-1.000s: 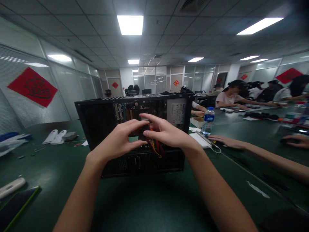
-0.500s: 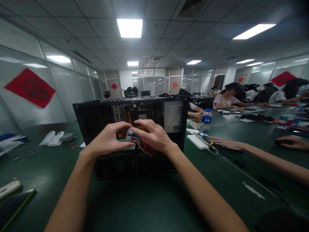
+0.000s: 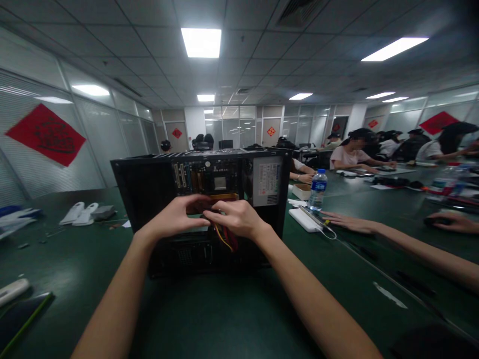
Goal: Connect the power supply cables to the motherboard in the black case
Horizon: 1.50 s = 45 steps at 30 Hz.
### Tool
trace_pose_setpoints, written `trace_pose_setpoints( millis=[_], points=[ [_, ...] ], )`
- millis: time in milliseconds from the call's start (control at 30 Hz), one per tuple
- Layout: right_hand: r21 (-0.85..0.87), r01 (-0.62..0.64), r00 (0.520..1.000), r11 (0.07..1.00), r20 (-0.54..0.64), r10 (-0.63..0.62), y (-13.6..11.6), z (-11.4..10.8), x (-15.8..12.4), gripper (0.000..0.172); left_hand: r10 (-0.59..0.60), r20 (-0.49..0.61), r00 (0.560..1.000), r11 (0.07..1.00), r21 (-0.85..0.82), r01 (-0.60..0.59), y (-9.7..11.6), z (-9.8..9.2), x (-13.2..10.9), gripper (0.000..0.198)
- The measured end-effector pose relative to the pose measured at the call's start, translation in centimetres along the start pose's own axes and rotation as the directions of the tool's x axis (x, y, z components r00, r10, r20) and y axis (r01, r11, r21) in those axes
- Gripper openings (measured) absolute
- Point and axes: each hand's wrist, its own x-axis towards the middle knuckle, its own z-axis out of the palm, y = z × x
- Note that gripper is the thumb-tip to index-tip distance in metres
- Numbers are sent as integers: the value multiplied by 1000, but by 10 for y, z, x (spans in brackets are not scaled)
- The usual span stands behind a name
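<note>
An open black computer case [image 3: 149,192] stands on the table before me, its inside facing me. My right hand [image 3: 241,219] is closed on a bundle of power cables [image 3: 223,237], with yellow and red wires hanging below the fingers. To its left, my left hand [image 3: 170,217] curves round in a C shape. Its thumb and fingertips meet the same bundle, partly behind the right fingers. The cable's connector is hidden by the hands. Behind them are the motherboard [image 3: 198,172] with its slots and the labelled power supply [image 3: 267,182].
A water bottle [image 3: 318,192], a white power strip [image 3: 305,220] and a small box [image 3: 301,191] stand right of the case. A co-worker's arm [image 3: 359,224] rests on the table there. At left lie white slipper-like items [image 3: 80,213] and a green-edged dark object [image 3: 26,319].
The pale connector seen between my hands is now hidden. My right hand has moved slightly down, the left slightly right, and the cables are bunched closer. More of the motherboard shows above.
</note>
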Motion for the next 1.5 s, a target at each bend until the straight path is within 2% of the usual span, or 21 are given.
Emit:
trace_pose_setpoints(
  millis=[100,167,300,433,500,700,800,900,1000,1100,1233,1367,1500],
  points=[
    [-12,-121,986,993,117,121,-1,-1,0,39,37,-79,996,999,25,-35,-1,5,5,55],
    [-13,-224,956,974,194,222,-2,0,1,37,85,-106,991,992,99,-75,-3,9,8,45],
    [-1,-383,888,924,276,368,-5,11,0,39,138,-67,988,960,256,-116,-9,18,12,25],
    [26,-495,832,869,301,465,-4,21,-4,38,108,-18,994,918,386,-93,-13,31,14,33],
    [57,-524,820,850,302,486,-2,23,-5,36,89,-18,996,890,450,-71,-11,37,16,34],
    [126,-529,823,839,317,472,3,28,-7,33,5,-23,1000,764,645,11,-4,48,23,20],
    [115,-560,790,820,372,488,5,35,-8,28,-72,-48,996,722,686,85,-11,51,23,21],
    [79,-590,745,804,437,504,6,41,-9,22,-173,-87,981,702,688,185,-23,54,22,25],
    [86,-608,739,789,424,523,5,43,-8,22,-227,-51,973,753,624,208,-34,60,20,22],
    [85,-670,698,737,411,587,5,44,-6,22,-204,-24,979,830,525,186,-39,67,20,27],
    [84,-779,604,621,367,707,8,45,-6,22,-189,-17,982,893,414,179,-40,73,22,25],
    [24,-820,536,573,385,751,9,44,-7,23,-208,-99,973,895,382,230,-44,72,24,33],
    [-38,-825,510,565,382,770,7,45,-8,24,-171,-163,972,907,359,220,-49,69,25,35]
  ],
)
